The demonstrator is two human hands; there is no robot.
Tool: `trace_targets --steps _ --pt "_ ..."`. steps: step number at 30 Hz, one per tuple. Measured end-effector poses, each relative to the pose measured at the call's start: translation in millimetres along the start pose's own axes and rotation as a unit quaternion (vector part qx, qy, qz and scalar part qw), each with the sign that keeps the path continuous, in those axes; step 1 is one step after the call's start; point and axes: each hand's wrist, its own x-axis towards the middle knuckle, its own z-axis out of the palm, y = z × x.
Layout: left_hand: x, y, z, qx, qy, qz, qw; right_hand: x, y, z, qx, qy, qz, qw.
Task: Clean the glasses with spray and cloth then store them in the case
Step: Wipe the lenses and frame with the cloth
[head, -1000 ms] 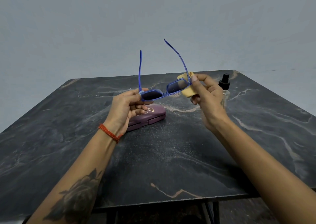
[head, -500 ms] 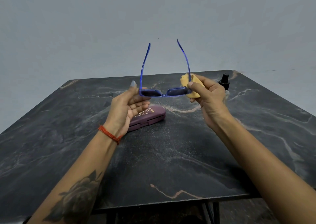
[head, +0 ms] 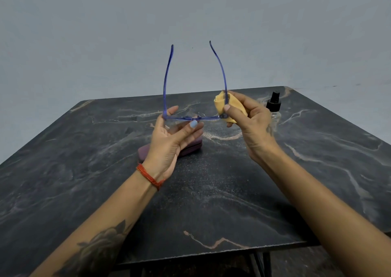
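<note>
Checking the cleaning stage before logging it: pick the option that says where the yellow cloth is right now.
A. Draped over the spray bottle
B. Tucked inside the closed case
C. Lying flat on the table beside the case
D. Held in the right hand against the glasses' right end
D: the yellow cloth is bunched in the right hand, pressed at the right end of the glasses, while the left hand holds the other end above the case.

Dim, even indoor light, soft picture

The grey wall shades darker toward the corners; the desk shows faint sheen and soft shadows under the arms. Wide-angle bending stretches the edges, and fine detail looks smeared, with the bottle blurry.
</note>
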Motion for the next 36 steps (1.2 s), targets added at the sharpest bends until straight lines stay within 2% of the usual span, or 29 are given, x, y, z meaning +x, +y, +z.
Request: trace_targets --steps 17,19,21,23,26,28,30,33,36 --pt "6 -4 -2 -0.063 -0.012 -0.015 0.998 1 5 -3 -0.005 -0.072 -0.012 0.997" --pt "6 -4 -2 -0.069 -0.008 -0.01 0.998 0 6 -2 -0.003 -0.051 -0.016 0.999" --pt "7 -4 -2 -0.068 -0.005 -0.003 0.998 -1 5 -1 0.003 0.009 -0.023 1.0" --pt "8 -4 -3 -0.066 -0.006 0.005 0.998 -2 4 -1 -0.025 0.081 -0.066 0.994" --pt "9 -4 -5 -0.062 -0.007 0.01 0.998 -4 4 -3 -0.147 0.147 -0.229 0.951" --pt "9 -4 -4 -0.063 -0.007 0.009 0.998 -6 6 -2 -0.246 0.137 -0.349 0.894" --pt "9 -5 -4 -0.067 -0.007 0.009 0.998 -8 11 0 -0.314 0.107 -0.433 0.838" --pt "9 -6 -4 -0.063 -0.012 0.015 0.998 -9 20 5 -0.373 0.059 -0.467 0.799" --pt "9 -7 -4 -0.058 -0.008 0.019 0.998 -11 25 11 -0.419 0.029 -0.44 0.794"
